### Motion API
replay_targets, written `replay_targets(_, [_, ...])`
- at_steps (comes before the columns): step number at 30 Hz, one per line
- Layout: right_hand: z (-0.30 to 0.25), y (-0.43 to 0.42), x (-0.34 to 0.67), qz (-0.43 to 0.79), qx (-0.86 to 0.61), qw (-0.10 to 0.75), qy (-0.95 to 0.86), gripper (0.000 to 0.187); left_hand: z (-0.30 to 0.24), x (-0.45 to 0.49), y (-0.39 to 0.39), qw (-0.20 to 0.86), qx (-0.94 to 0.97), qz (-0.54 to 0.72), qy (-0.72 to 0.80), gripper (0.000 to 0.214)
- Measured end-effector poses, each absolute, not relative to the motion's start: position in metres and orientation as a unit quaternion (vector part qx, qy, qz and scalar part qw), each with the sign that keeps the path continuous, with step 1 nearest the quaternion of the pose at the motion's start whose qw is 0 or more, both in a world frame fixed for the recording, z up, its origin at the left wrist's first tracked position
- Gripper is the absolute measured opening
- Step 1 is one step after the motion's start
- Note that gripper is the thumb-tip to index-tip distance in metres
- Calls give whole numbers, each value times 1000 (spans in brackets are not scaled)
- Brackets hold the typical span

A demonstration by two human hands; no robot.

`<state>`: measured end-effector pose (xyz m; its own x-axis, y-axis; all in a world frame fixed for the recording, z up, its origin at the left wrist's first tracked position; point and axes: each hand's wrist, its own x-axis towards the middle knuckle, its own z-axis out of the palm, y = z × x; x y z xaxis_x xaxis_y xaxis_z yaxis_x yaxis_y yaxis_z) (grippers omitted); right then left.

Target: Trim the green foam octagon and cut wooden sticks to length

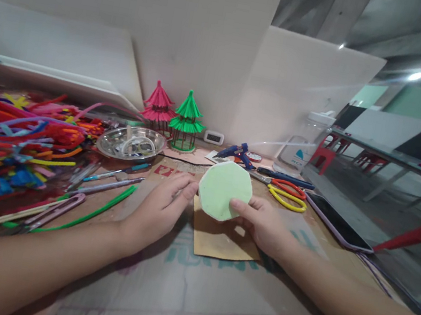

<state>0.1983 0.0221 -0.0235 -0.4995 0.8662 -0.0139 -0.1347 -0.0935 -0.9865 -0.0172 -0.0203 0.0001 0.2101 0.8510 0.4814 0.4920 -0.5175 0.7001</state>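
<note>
A pale green octagonal piece (225,190) with a white edge is raised above the work surface, its flat face towards me. My right hand (260,218) grips its right side, thumb on the front and fingers behind. At its left edge, my left hand (170,199) has thumb and fingers drawn together, the fingertips against the rim. Below the octagon lies a square of tan paper (225,244), partly covered by it and my right hand.
Colourful pipe cleaners (14,139) pile up on the left, near a metal dish (131,143). Pink (157,104) and green (187,121) pavilion models stand behind. A blue glue gun (233,152), yellow-and-orange-handled scissors (287,195), a phone (338,220) and a clear bottle (300,146) sit right.
</note>
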Motion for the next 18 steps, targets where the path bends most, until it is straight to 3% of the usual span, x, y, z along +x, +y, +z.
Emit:
replay_targets(10, [-24,19,196,651,-331,375,-572,34,1,-18,-24,169,771,401,465,32])
replay_targets(18, [-24,14,193,605,-287,439,-599,38,-3,-15,-23,256,783,384,418,37])
